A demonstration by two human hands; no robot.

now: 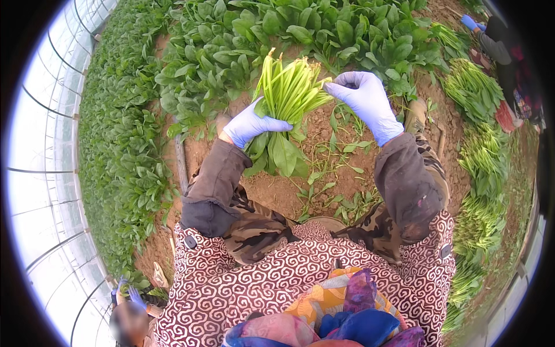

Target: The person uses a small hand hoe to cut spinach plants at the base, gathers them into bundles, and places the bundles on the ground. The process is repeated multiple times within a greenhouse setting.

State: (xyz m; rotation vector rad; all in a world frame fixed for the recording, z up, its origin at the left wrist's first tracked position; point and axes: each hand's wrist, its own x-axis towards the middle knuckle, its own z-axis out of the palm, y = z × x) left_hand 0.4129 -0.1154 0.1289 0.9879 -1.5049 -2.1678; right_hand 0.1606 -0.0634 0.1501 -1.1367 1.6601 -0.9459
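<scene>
My left hand (256, 124), in a pale blue glove, is closed around a bunch of leafy greens (289, 89), which look like spinach. The cut stem ends point up and away from me, and the leaves hang below my fist. My right hand (357, 95), gloved alike, is at the right edge of the stems, with thumb and forefinger pinching a stem end there. Loose leaves and stems (338, 160) lie on the brown soil below the bunch.
Dense leafy plants (208, 56) grow ahead and to the left. Harvested bunches (481, 165) lie in a long row at the right. A co-worker (503, 52) is at the upper right, another (134, 319) at the lower left. A pole (181, 160) lies left of my legs.
</scene>
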